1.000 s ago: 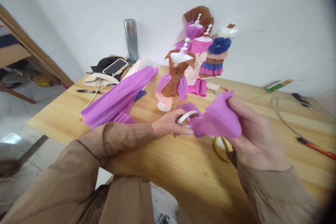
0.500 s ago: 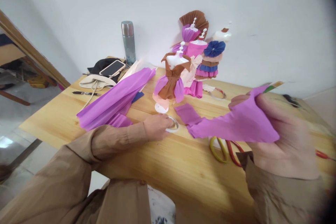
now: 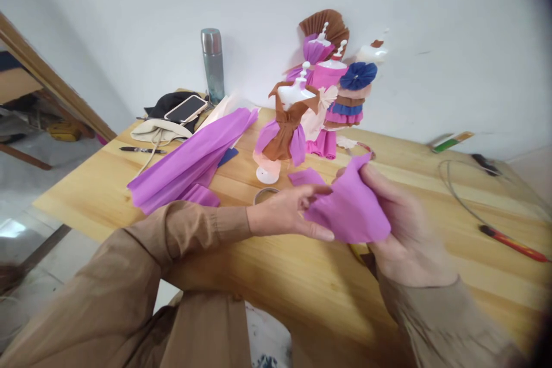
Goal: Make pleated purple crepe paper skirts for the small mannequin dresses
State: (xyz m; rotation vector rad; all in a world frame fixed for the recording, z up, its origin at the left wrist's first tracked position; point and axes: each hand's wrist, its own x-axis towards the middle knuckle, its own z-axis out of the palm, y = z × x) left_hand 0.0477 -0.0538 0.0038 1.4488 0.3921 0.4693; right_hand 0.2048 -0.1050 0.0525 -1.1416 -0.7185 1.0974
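Note:
My right hand (image 3: 405, 230) grips a piece of purple crepe paper (image 3: 349, 207), fingers behind it and thumb at its upper edge. Reaching in from the left, my left hand (image 3: 288, 213) has its thumb and fingers apart at the paper's left edge. A roll of tape (image 3: 266, 192) lies just behind the left hand, partly hidden by it. Beyond the hands stands a small white dress form (image 3: 287, 121) in a brown and purple paper dress. Yellow scissor handles (image 3: 359, 252) show partly beneath the purple paper. Another purple strip end (image 3: 307, 177) lies behind my left fingers.
Several other dressed forms (image 3: 330, 77) stand near the wall. At the left are a large purple paper (image 3: 194, 161), a pen (image 3: 142, 150), a phone (image 3: 186, 110) on a bag and a metal bottle (image 3: 213, 66). A red-handled tool (image 3: 515, 245) lies right.
My left hand has let go of the tape roll and moved right to the purple paper. My right hand has brought the paper left and toward it, uncovering the table's right side.

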